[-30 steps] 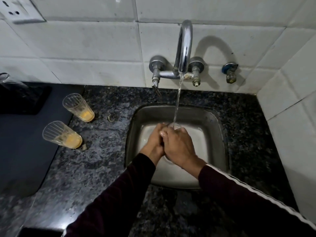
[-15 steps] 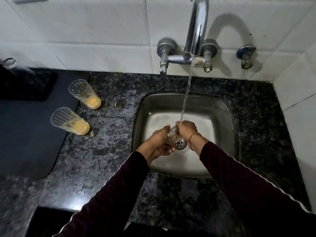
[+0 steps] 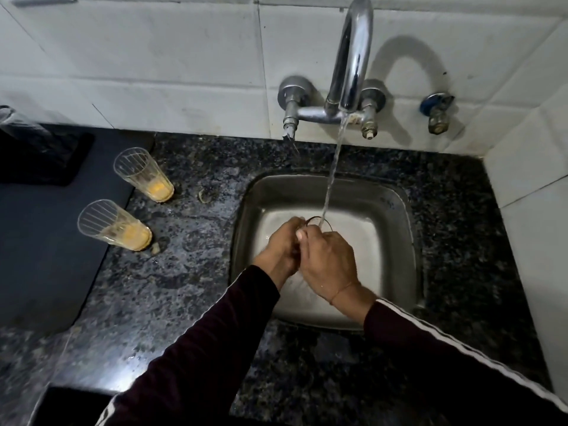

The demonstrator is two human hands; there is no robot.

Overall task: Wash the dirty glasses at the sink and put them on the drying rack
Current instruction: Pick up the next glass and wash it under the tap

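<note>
- We held one glass (image 3: 319, 222) over the middle of the steel sink (image 3: 396, 210), and both of our hands were around it.
- Our left hand (image 3: 281, 250) was wrapped on the left side of the glass, with its fingers (image 3: 292, 226) curled tight on it.
- Our right hand (image 3: 329, 265) covered the glass from the right and from above, and its fingers were closed on the glass too.
- Only the round rim of the glass peeked out past our hands, so we could not tell how clean it was.
- Water (image 3: 333, 167) ran down in a thin stream from the shiny tap (image 3: 352, 56) on the white tile wall (image 3: 153, 56) and fell right onto the rim of the glass.
- A thin band (image 3: 341, 292) sat on our right wrist, and our sleeves were dark, with white stripes on the right sleeve (image 3: 461, 358).
- Two more dirty glasses stood on the speckled dark table (image 3: 184, 287), to the left of the sink.
- The far glass (image 3: 143, 175) and the near glass (image 3: 115, 224) each had some yellow stuff at the bottom.
- The two were near each other but did not touch, and both stood at the edge of a dark mat (image 3: 40, 241).
</note>
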